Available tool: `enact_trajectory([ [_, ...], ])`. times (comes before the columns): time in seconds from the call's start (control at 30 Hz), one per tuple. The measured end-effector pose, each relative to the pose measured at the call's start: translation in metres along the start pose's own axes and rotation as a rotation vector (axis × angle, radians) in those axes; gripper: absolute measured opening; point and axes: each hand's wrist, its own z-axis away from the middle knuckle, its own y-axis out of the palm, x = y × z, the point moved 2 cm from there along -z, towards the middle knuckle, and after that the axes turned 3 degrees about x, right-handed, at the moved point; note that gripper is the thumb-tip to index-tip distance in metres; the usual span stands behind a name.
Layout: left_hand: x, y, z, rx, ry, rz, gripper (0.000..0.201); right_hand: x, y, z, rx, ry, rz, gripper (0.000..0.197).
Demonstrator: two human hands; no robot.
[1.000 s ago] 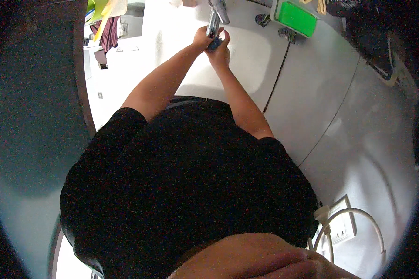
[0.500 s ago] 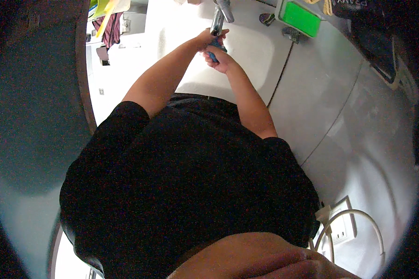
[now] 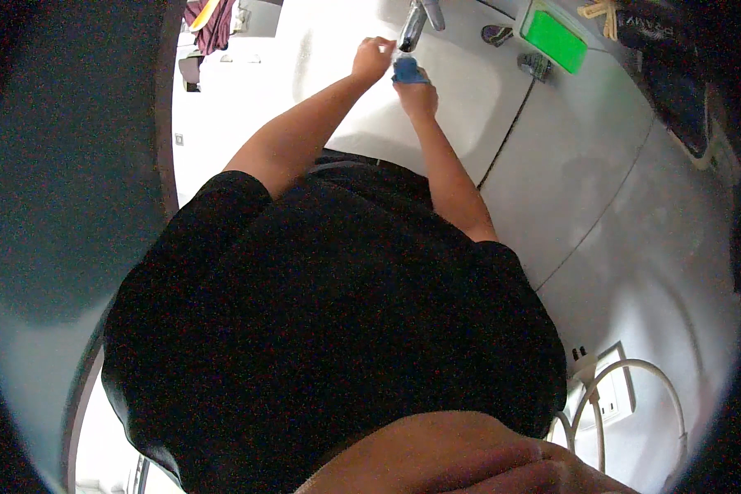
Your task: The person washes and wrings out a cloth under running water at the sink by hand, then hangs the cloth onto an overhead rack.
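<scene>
Nearest you is your own dark shirt (image 3: 329, 313), with a white cable (image 3: 646, 365) looping from the wall outlet (image 3: 615, 391) on the near right. Past it, both your forearms reach over the white basin (image 3: 469, 82). Your right hand (image 3: 418, 99) has its fingers closed around a small blue item (image 3: 407, 69), which sits just below and near the spout end of the faucet (image 3: 412, 29). Your left hand (image 3: 374, 59) is just left of the spout, apart from the blue item, its fingers loosely curled; you cannot tell whether anything is between them. The step in hand looks like handling the blue item at the spout, perhaps wetting or rinsing it, though running water is hard to make out. The next move seems to call for a steady right grip, with the left fingers coming across clear of the metal. Farther right lies a bright green block (image 3: 554, 39).
</scene>
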Motion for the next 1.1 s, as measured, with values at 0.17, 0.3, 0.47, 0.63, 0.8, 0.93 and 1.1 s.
enact_trajectory([
  [0.17, 0.04, -0.049, 0.058, 0.138, -0.19, -0.926, 0.068, -0.038, 0.005, 0.023, -0.03, 0.191, 0.024, 0.053],
  [0.3, 0.072, -0.043, 0.082, 0.403, -0.172, -1.101, 0.083, -0.051, 0.002, 0.053, -0.078, 0.237, 0.117, 0.048],
  [0.47, 0.106, -0.003, 0.078, 0.527, -0.022, -0.676, 0.084, -0.061, 0.004, 0.077, -0.132, 0.227, 0.195, 0.046],
  [0.63, 0.075, 0.031, 0.071, 0.775, 0.203, -0.133, 0.064, -0.076, 0.015, 0.092, -0.307, -0.092, 0.161, 0.042],
  [0.8, 0.08, 0.022, 0.077, 0.227, 0.158, -0.32, 0.068, -0.063, 0.012, 0.096, -0.224, 0.031, 0.132, 0.041],
  [0.93, 0.081, 0.023, 0.083, 0.311, 0.028, -0.51, 0.072, -0.071, 0.012, 0.1, -0.277, 0.008, 0.095, 0.04],
  [1.1, 0.087, 0.059, 0.066, 0.532, 0.425, -0.272, 0.061, -0.045, 0.013, 0.094, -0.238, 0.069, 0.12, 0.039],
])
